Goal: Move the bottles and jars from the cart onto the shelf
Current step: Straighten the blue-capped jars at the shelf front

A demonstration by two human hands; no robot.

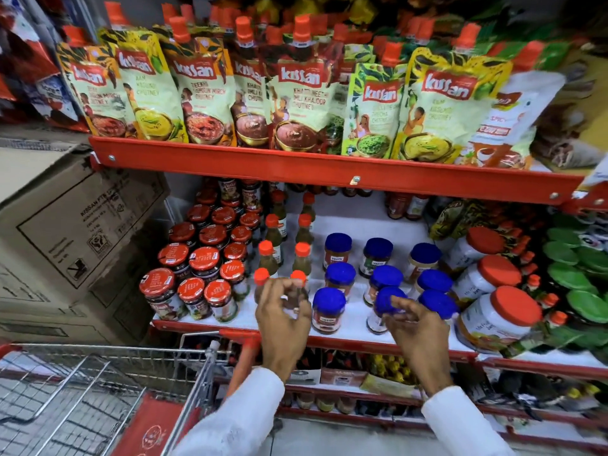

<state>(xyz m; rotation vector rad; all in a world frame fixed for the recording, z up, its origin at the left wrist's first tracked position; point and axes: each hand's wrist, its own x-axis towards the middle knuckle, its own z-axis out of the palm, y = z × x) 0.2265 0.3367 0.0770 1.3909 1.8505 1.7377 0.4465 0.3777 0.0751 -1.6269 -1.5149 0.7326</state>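
On the white middle shelf [355, 225], rows of small orange-capped bottles [266, 248] stand between red-lidded jars [204, 258] and blue-capped jars [339, 274]. My left hand [283, 314] curls its fingers around the front orange-capped bottle [298, 277], which stands at the shelf's front edge; its cap pokes up above my fingers. My right hand [415, 327] hovers with fingers spread beside a front blue-capped jar [388, 299], fingertips brushing its cap, the jar resting on the shelf. The wire cart [98, 376] is at lower left; no bottles show in its visible part.
Large orange-lidded jam jars [500, 311] fill the shelf's right side. Chutney pouches [306, 87] hang over the red upper shelf [296, 166]. Cardboard boxes [75, 225] are stacked at left. The cart's red handle [241, 339] sits just below my left wrist. A lower shelf [388, 373] holds more goods.
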